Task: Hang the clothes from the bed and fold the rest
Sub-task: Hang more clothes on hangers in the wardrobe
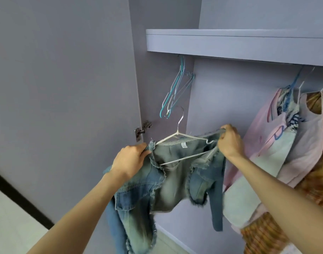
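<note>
The jacket (175, 180) is faded blue denim, a coarse matt cloth with frayed, fringed edges, and it sits on a thin white hanger (182, 143) with a smooth coated look and a shiny metal hook. The wardrobe (230, 43) panels are smooth, matt lilac board, with a bright metal hinge (143, 130). The hanging clothes (294, 134) are soft matt cloth, pale pink and grey, beside an orange patterned fabric.

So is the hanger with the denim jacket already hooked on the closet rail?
No, the white hanger carrying the denim jacket has its hook free in the air, below the rail.
</note>
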A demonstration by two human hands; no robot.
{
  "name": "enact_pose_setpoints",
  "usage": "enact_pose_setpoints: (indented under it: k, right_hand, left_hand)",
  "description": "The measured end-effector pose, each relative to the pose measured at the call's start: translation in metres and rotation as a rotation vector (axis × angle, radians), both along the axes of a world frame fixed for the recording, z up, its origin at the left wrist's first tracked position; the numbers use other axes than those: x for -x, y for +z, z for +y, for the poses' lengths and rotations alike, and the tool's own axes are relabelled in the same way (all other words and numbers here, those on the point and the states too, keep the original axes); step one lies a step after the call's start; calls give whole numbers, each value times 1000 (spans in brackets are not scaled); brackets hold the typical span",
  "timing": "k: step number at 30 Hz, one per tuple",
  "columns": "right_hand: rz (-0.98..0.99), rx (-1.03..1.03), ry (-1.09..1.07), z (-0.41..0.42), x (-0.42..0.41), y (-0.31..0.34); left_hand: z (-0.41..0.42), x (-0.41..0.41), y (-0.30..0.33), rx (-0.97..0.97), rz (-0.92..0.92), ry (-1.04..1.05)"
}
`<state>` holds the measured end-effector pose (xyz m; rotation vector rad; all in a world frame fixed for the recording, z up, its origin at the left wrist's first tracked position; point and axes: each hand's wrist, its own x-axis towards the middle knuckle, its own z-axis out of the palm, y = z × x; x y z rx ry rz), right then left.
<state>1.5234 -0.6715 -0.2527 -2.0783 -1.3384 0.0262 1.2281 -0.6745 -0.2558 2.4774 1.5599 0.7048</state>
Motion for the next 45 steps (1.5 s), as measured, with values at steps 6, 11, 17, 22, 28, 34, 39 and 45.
enact_pose_setpoints:
  k: [6,11,17,22,28,34,39,45]
  right_hand:
    - [-104,-162,211,5,-10,30]
    - [131,327,637,-31,5,5]
    - [-135,-24,387,-21,-7,15]
    - [-311,144,634,-7,-9,24]
    - [-270,185,652,-31,-23,11]
    - [-426,58,588,-61,-24,10]
    - [-353,-204,515,-71,-18,14]
    - [-361,-186,482,-87,-41,16]
  left_hand:
    - [4,5,7,-53,17,40]
    - [9,11,9,-99,-197,148]
    - [8,18,7,-37,-199,27]
    - [3,26,11,-39,-217,-13]
    - [3,26,4,-97,-162,145]
    - [4,-4,5,-60,-281,246]
    - [-3,-49,-4,106,-305,380]
    - [12,-36,-1,127,-261,469]
